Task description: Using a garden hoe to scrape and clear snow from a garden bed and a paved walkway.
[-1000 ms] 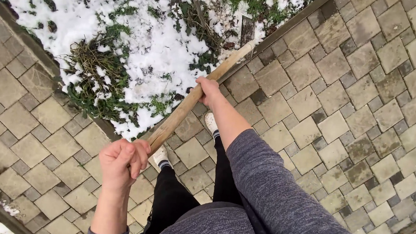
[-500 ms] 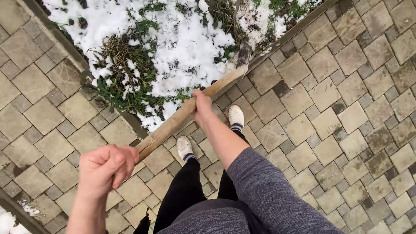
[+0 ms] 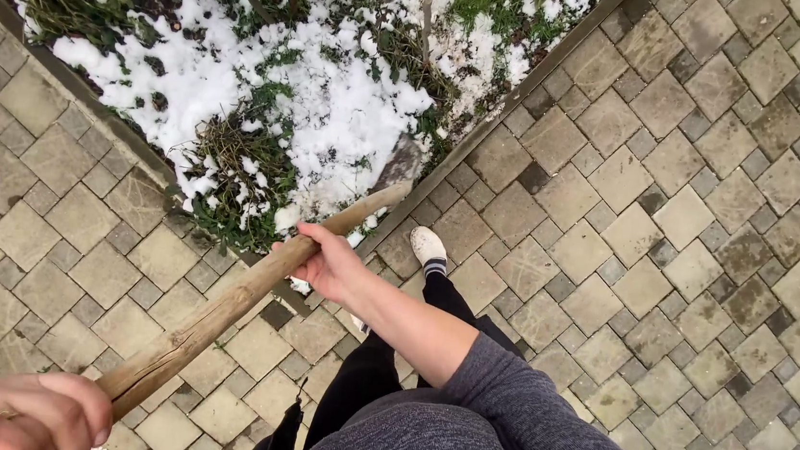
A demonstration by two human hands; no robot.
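We note a heather-grey knit top [image 3: 458,442], mottled in weave, covering the torso at the bottom of the view. Its right sleeve [image 3: 538,416] is pushed up, ending in a loose edge below the elbow, with the forearm bare beyond it. Both hands, right hand [image 3: 331,265] and left hand [image 3: 17,411], are bare, without gloves or rings that we can see. Black trousers [image 3: 363,376] cover the legs. One foot shows a white shoe [image 3: 427,246], above it a white sock with dark stripes [image 3: 436,268].
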